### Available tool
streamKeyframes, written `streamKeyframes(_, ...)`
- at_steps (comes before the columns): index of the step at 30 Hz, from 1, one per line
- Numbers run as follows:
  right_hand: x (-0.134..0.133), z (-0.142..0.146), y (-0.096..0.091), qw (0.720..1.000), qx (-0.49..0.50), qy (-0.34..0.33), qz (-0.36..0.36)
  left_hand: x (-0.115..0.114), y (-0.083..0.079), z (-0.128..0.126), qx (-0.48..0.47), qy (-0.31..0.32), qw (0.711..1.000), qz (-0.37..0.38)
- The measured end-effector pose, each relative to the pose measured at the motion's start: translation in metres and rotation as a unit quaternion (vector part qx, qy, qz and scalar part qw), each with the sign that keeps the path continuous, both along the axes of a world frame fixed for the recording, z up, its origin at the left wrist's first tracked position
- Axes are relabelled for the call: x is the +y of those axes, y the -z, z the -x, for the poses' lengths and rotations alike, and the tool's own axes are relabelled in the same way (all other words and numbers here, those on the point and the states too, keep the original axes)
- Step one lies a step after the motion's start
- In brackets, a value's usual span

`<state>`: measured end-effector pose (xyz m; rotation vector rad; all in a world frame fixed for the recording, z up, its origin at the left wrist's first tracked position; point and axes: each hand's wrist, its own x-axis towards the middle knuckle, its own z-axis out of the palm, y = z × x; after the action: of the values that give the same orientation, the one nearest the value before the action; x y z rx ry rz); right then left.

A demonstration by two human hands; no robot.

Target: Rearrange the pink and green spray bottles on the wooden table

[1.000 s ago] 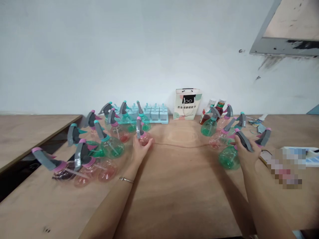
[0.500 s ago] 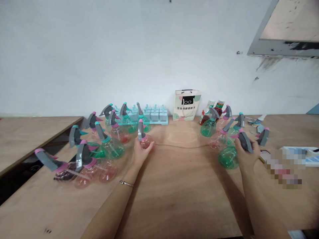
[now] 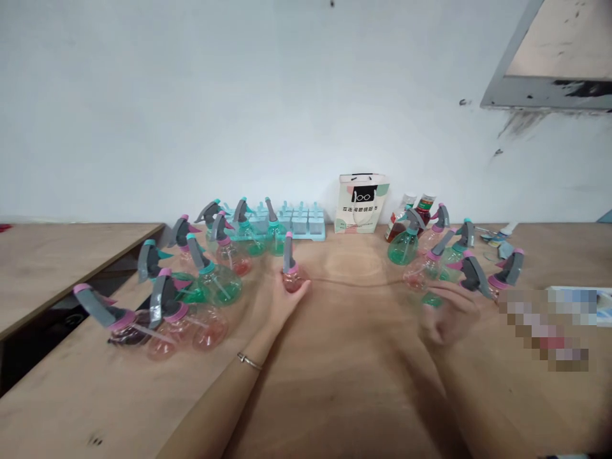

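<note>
Head view looks down on a wooden table (image 3: 344, 357) set against a white wall. At the middle of the table, the left hand (image 3: 285, 298) is wrapped around the round belly of a small pink spray bottle (image 3: 291, 279), which stands upright with its grey trigger head pointing up. A thin bracelet (image 3: 249, 361) sits on that wrist. The right hand (image 3: 447, 315) is blurred; its fingers look loosely curled over a green spray bottle (image 3: 433, 298) that is mostly hidden behind it, and whether it grips the bottle I cannot tell. Just beside that hand stands a grey trigger head with a pink collar (image 3: 473, 275). To the left lies a cluster of pink and green spray bottles (image 3: 191, 287), some upright and some tipped over. Another cluster (image 3: 430, 252) stands behind the right hand. Against the wall sit a pale blue ice-pop mould (image 3: 299, 223), a small paper bag (image 3: 362, 203) and two bottles of dark liquid (image 3: 411, 213).
</note>
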<state>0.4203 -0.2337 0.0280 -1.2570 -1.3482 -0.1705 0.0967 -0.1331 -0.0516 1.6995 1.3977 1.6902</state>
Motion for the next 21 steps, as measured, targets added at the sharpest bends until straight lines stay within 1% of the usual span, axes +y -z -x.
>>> streamKeyframes(1, 0.005, 0.022, -0.001, 0.996, -0.030, -0.079, -0.004, -0.005, 0.001, -0.006, 0.015, 0.010, 1.000, 0.002)
streamKeyframes(2, 0.013, 0.045, -0.001, 0.990, -0.047, -0.134, 0.008, -0.010, 0.003, -0.011, 0.031, 0.018, 0.999, 0.001)
streamKeyframes(3, 0.023, 0.065, -0.001, 0.982, -0.045, -0.178, 0.053, -0.016, 0.004, -0.015, 0.046, 0.027, 0.999, -0.004)
streamKeyframes(5, 0.044, 0.099, 0.003, 0.953, -0.018, -0.259, 0.154, -0.027, 0.005, -0.020, 0.073, 0.046, 0.996, -0.015)
streamKeyframes(7, 0.062, 0.119, 0.006, 0.916, 0.020, -0.321, 0.238, -0.036, 0.007, -0.023, 0.100, 0.071, 0.992, -0.027)
streamKeyframes(8, 0.068, 0.126, 0.006, 0.900, 0.034, -0.347, 0.262, -0.040, 0.007, -0.025, 0.116, 0.082, 0.989, -0.033)
streamKeyframes(10, 0.075, 0.133, 0.005, 0.875, 0.043, -0.395, 0.276, -0.047, 0.009, -0.028, 0.156, 0.098, 0.982, -0.040)
streamKeyframes(12, 0.076, 0.139, 0.001, 0.865, 0.044, -0.428, 0.257, -0.051, 0.011, -0.031, 0.199, 0.093, 0.974, -0.048)
streamKeyframes(14, 0.076, 0.144, -0.003, 0.866, 0.061, -0.436, 0.236, -0.054, 0.011, -0.032, 0.232, 0.086, 0.967, -0.067)
streamKeyframes(15, 0.076, 0.146, -0.006, 0.869, 0.082, -0.429, 0.233, -0.055, 0.011, -0.030, 0.239, 0.095, 0.963, -0.083)
streamKeyframes(17, 0.076, 0.148, -0.013, 0.866, 0.150, -0.404, 0.255, -0.054, 0.008, -0.021, 0.228, 0.145, 0.955, -0.124)
streamKeyframes(18, 0.077, 0.148, -0.017, 0.855, 0.193, -0.395, 0.274, -0.053, 0.006, -0.015, 0.216, 0.171, 0.950, -0.144)
streamKeyframes(19, 0.077, 0.146, -0.023, 0.837, 0.238, -0.395, 0.294, -0.050, 0.003, -0.009, 0.196, 0.180, 0.951, -0.159)
streamKeyframes(20, 0.078, 0.144, -0.030, 0.812, 0.280, -0.406, 0.313, -0.046, -0.001, -0.002, 0.168, 0.165, 0.958, -0.166)
streamKeyframes(21, 0.078, 0.141, -0.037, 0.781, 0.314, -0.429, 0.329, -0.039, -0.005, 0.004, 0.134, 0.127, 0.969, -0.165)
